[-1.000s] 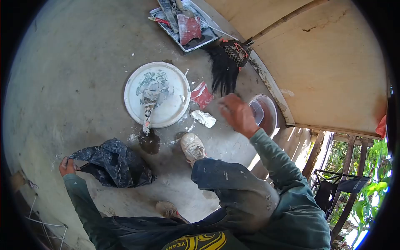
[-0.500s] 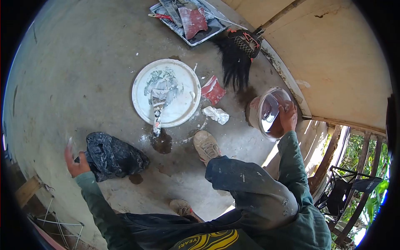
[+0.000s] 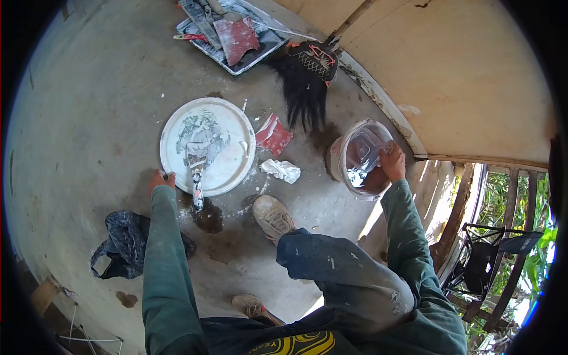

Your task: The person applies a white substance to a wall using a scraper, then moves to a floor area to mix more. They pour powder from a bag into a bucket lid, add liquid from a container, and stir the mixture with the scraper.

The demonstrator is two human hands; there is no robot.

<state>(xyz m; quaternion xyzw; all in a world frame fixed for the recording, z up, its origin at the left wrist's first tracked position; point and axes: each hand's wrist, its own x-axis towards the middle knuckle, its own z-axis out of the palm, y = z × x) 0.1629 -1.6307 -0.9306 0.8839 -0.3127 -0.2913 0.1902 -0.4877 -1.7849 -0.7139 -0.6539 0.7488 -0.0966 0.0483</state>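
Head view: your left hand (image 3: 161, 177) rests at the near-left edge of the white lid (image 3: 207, 146), fingers curled onto its rim, at about 10 o'clock from your raised shoe (image 3: 271, 216). A putty knife (image 3: 197, 166) lies across the lid, blade in the smeared putty, handle poking over the rim at 6 o'clock above a dark wet patch (image 3: 208, 217). Your right hand (image 3: 392, 163) grips the far rim of the bucket (image 3: 358, 157), which is tilted with its mouth toward you, at 2 o'clock from the shoe; a clear cup seems to sit inside, but you cannot tell for sure. Between lid and bucket lie a red scrap (image 3: 273, 134) and a crumpled white rag (image 3: 281, 170), near each other but apart. A black brush (image 3: 305, 83) lies at 12 o'clock from the scrap, bristles pointing toward you, beside the base of the plywood wall (image 3: 473, 77). A tray (image 3: 228, 32) with tools sits at 11 o'clock from the brush. A black bag (image 3: 121, 245) lies crumpled at 8 o'clock from the lid, left of your sleeve.
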